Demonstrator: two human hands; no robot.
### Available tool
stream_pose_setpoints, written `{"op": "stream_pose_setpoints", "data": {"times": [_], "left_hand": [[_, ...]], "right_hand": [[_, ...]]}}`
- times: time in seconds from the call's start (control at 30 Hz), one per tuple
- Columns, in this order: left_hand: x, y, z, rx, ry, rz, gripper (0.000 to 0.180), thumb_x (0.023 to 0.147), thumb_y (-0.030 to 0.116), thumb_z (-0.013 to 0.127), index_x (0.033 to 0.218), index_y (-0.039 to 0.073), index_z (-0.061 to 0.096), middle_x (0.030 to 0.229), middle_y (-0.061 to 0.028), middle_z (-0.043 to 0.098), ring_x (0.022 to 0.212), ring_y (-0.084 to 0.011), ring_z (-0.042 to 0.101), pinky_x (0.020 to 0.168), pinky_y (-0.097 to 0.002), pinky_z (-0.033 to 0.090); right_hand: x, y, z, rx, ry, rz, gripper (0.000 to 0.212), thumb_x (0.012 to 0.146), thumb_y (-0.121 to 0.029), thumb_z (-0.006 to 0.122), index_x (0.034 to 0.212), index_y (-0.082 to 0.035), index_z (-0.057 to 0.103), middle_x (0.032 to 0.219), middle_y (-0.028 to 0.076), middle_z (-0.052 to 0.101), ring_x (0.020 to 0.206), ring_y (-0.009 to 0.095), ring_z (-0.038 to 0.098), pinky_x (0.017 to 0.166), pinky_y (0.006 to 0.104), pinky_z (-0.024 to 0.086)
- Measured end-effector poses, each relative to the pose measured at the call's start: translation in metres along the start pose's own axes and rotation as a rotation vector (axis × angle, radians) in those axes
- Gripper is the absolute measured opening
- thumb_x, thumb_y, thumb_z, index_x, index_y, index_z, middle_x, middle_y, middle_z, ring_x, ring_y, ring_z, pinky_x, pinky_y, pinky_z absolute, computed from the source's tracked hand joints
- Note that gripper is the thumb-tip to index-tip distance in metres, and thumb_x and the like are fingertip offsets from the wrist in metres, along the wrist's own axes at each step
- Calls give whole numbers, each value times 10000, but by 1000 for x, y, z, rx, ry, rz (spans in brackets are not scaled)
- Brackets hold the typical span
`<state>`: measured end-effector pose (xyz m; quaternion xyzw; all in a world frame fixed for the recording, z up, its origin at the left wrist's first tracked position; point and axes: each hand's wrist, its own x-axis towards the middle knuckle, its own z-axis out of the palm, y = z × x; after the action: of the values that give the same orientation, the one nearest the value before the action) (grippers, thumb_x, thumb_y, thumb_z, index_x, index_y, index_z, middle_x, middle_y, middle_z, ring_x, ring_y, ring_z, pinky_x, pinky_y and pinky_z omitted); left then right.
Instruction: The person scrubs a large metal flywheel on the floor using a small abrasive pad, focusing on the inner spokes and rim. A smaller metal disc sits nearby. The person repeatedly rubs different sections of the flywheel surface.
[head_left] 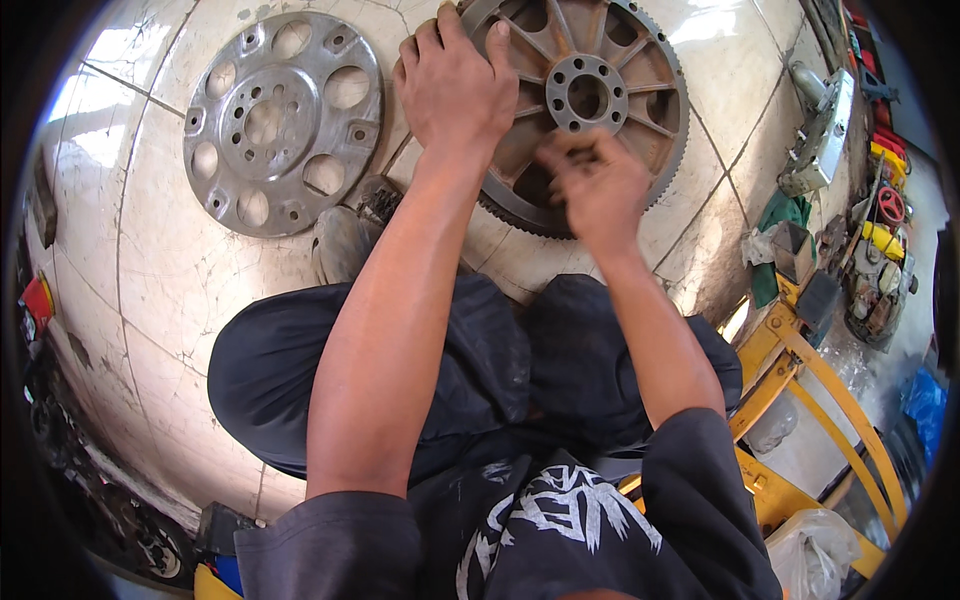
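Clock read from picture middle. Nearest, 6 o'clock: dark T-shirt (340, 545) with pale print, then dark trousers (290, 370), knees bent. Hands bare and apart from each other, both at the spoked flywheel (572, 38) lying on the tiled floor (150, 300), 1 o'clock, toothed edge, brownish face. Right hand (603, 190), between 1 and 2: motion-blurred, fingers part curled, over the flywheel's lower face just below the bolt-holed hub; can't tell if it holds anything or touches. Left hand (458, 85), 12 o'clock: back of hand up, thumb spread well away from fingers, laid over the flywheel's upper-left rim; can't tell if it grips or just rests. Flat grey disc (300, 130) with big round holes lies near, 10 to 11 o'clock, clear of the flywheel. Small dark bristly item (380, 200) beside left forearm, 11 o'clock, too unclear to name. Farther out: yellow metal frame (765, 350), 3 to 4 o'clock; silver metal part (822, 135), 2 o'clock; blue plastic (927, 402), between 3 and 4; red container (37, 298), 9 o'clock, by the picture's edge
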<state>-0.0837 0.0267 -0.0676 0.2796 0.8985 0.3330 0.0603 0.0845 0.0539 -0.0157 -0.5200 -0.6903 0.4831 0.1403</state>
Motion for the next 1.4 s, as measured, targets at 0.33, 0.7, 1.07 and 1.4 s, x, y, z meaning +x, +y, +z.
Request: {"op": "stream_pose_setpoints", "data": {"times": [0.33, 0.7, 1.07, 1.4], "left_hand": [[-1, 5, -9, 15, 40, 15, 624, 1066, 464, 531, 1451, -25, 568, 1389, -243, 637, 1305, -428, 573, 1136, -518, 433], [1, 6, -10, 10, 47, -5, 635, 1064, 466, 530, 1463, -28, 559, 1393, -248, 633, 1311, -427, 568, 1139, -517, 431], [2, 8, -8, -2, 46, 11, 631, 1060, 459, 539, 1459, -31, 562, 1396, -246, 634, 1310, -420, 571, 1137, -512, 433], [2, 5, -8, -5, 73, 29, 618, 1064, 450, 538, 1449, -33, 566, 1380, -255, 638, 1295, -430, 577, 1125, -514, 441]], "right_hand": [[-2, 4, 4, 14, 39, -46, 162, 857, -55, 874, 976, -7, 776, 811, 88, 791, 602, 101, 685, 590, 271, 543], [2, -14, -2, -142, 34, 46, 146, 850, -83, 870, 932, -25, 765, 853, 92, 789, 652, 107, 706, 601, 293, 547], [-13, 14, 11, -154, 40, -272, 156, 835, -80, 895, 923, -24, 779, 794, 74, 792, 605, 87, 678, 582, 265, 519], [-3, 2, 1, -156, 20, -211, 203, 870, -92, 891, 1000, 6, 771, 823, 50, 781, 554, 38, 594, 502, 237, 449]]}}
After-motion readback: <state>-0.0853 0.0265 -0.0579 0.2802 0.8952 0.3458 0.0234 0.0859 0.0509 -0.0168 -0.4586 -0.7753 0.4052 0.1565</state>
